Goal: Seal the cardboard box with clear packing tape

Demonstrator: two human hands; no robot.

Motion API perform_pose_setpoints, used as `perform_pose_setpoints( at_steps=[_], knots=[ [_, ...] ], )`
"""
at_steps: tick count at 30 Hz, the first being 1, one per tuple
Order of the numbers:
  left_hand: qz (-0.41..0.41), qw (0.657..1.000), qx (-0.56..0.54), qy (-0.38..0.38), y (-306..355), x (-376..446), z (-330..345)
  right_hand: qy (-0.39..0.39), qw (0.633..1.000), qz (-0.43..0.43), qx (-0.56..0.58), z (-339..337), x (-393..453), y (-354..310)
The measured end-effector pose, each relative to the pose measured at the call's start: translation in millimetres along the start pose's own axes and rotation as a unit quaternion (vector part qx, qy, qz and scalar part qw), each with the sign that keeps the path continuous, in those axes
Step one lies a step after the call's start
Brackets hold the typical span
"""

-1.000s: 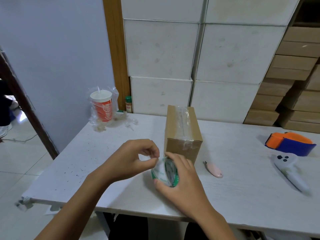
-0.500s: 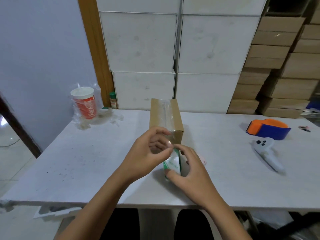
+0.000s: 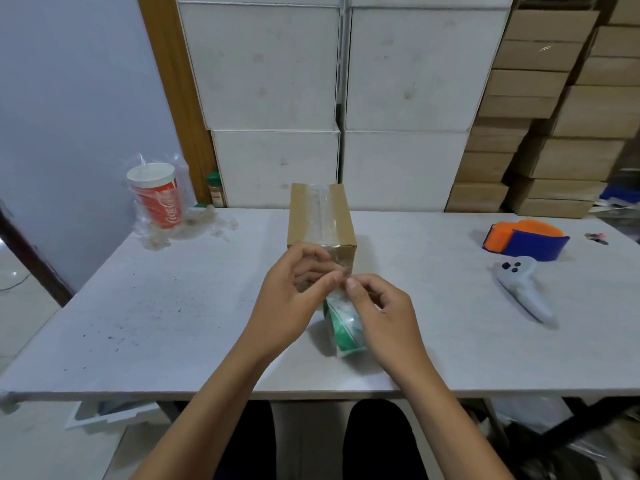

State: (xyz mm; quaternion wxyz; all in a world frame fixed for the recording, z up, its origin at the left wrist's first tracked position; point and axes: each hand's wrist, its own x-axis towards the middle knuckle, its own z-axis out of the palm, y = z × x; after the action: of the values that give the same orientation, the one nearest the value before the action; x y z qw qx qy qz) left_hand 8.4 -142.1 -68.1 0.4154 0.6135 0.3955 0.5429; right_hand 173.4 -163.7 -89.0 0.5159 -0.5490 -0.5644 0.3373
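Observation:
A small brown cardboard box (image 3: 341,216) stands in the middle of the white table (image 3: 173,306), with clear tape running along its top seam and down its near face. Just in front of it a roll of clear tape with a green core (image 3: 343,327) stands on edge. My left hand (image 3: 294,303) and my right hand (image 3: 384,313) meet above the roll, thumbs and forefingers pinching the loose tape end close to the box's near face. The right palm rests against the roll.
An orange and blue tape dispenser (image 3: 526,239) and a white handheld controller (image 3: 523,285) lie at the right. A red paper cup in a plastic bag (image 3: 157,199) stands at the back left. White and brown cartons (image 3: 408,81) are stacked behind the table.
Both hands rose from the roll toward the box's near face, and the fingertips now meet on the tape end. The roll turned more edge-on. The view shifted rightward and down.

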Motion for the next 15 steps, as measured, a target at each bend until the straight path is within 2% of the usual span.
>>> perform_pose_setpoints(
  at_steps=[9, 15],
  knots=[
    [0.114, 0.977, 0.179, -0.027, -4.7, -1.5, -7.1, -0.001, 1.000, -0.023, 0.002, 6.9, -3.0, -2.0],
    [0.132, 0.967, 0.215, -0.017, -1.9, -1.2, -11.8, 0.000, 0.999, -0.032, 0.002, 8.5, -5.0, -1.7]
  ],
)
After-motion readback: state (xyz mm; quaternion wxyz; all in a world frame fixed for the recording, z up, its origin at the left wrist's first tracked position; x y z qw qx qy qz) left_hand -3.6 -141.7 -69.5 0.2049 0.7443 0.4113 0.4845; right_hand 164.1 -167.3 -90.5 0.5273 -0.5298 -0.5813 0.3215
